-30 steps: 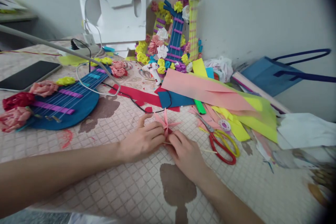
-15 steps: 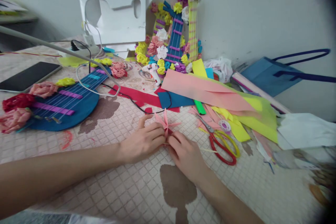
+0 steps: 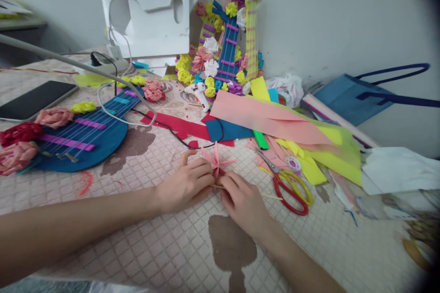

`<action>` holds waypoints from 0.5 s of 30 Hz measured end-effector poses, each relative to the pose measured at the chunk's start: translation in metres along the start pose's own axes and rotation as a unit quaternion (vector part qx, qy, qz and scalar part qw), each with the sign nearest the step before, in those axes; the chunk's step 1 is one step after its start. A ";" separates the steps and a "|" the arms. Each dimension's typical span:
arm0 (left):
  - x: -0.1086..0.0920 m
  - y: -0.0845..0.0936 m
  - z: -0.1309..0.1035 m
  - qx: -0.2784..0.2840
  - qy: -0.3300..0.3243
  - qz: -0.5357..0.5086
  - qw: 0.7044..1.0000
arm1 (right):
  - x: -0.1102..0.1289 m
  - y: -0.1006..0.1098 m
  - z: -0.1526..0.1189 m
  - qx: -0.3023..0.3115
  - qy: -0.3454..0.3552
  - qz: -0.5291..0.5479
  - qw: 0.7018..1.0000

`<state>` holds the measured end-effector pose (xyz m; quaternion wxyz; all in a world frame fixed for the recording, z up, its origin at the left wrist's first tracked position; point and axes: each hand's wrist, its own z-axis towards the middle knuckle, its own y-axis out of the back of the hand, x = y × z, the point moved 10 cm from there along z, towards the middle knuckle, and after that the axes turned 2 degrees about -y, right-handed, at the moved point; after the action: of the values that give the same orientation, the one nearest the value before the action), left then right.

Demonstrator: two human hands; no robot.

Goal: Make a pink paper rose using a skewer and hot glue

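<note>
A pink paper flower [image 3: 217, 161] with pointed petals stands between my two hands, near the middle of the table. My left hand [image 3: 188, 179] is closed at its left side, fingertips at the flower's base, with one finger raised. From the right, my right hand [image 3: 243, 196] pinches the base, its fingertips partly hidden. A thin wooden stick [image 3: 273, 197] runs under my right hand and shows again between the hands. Scissors [image 3: 290, 187] with red and yellow handles lie to the right of my right hand.
Pink paper sheets [image 3: 264, 116], red strips [image 3: 178, 126] and a tape roll [image 3: 293, 163] lie beyond my hands. At left is a blue paper guitar [image 3: 89, 137] with paper roses, beside a phone [image 3: 37, 100]. A white glue gun [image 3: 197, 94] and its black cord are farther back.
The view shifts slightly. My hands keep nearly the same hold at the flower's base, and a bit more of the stick shows between them.
</note>
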<state>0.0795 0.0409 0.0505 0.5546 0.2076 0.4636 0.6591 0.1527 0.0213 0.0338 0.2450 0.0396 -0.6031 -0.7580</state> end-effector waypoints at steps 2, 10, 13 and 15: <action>0.001 0.001 0.000 -0.004 0.006 -0.004 1.000 | -0.002 0.001 0.001 0.000 -0.009 0.015 1.000; 0.001 0.001 0.001 0.001 0.010 -0.009 1.000 | -0.002 -0.003 0.002 0.000 -0.010 0.009 1.000; 0.002 0.000 0.001 0.003 0.012 -0.009 1.000 | 0.000 -0.001 0.002 -0.006 0.000 0.000 1.000; 0.002 0.000 0.001 0.006 0.014 -0.009 1.000 | 0.002 -0.001 0.002 -0.003 0.005 -0.005 1.000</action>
<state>0.0796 0.0432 0.0500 0.5529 0.1971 0.4773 0.6539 0.1501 0.0226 0.0338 0.2445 0.0455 -0.5995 -0.7607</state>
